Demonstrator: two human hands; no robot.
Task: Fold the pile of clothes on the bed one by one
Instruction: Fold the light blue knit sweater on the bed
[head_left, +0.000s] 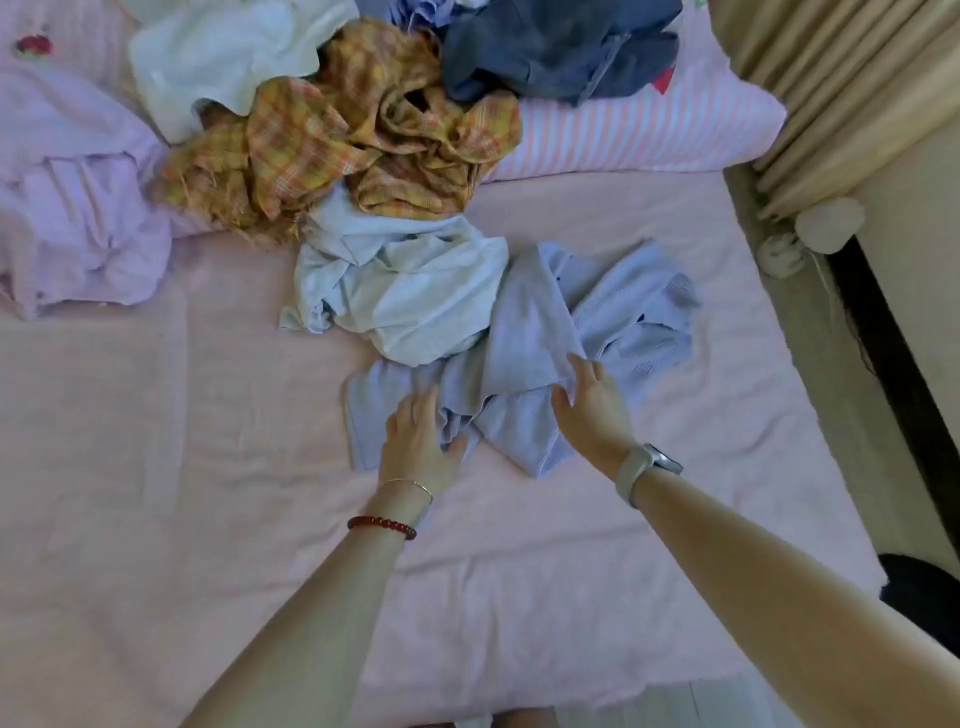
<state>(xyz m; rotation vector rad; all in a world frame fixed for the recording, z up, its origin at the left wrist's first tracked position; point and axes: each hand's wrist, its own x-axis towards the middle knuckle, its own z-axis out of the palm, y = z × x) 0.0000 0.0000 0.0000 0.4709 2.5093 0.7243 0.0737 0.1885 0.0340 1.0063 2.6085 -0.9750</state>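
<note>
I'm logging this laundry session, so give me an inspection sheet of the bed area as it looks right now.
Surface: pink bed sheet, wrinkled.
Job's things: blue garment crumpled in front; pale blue garment, plaid cloth, dark blue garment, white garment, lilac garment unfolded behind.
Clutter: striped pillow.
Grips: left hand and right hand rest on the blue garment, fingers fairly straight.
Cables: nothing seen.
Surroundings: curtain at right.

left hand (421, 434): fingers spread, laid flat, palm down | right hand (592, 402): fingers extended, thumb apart | both arms outstretched
</note>
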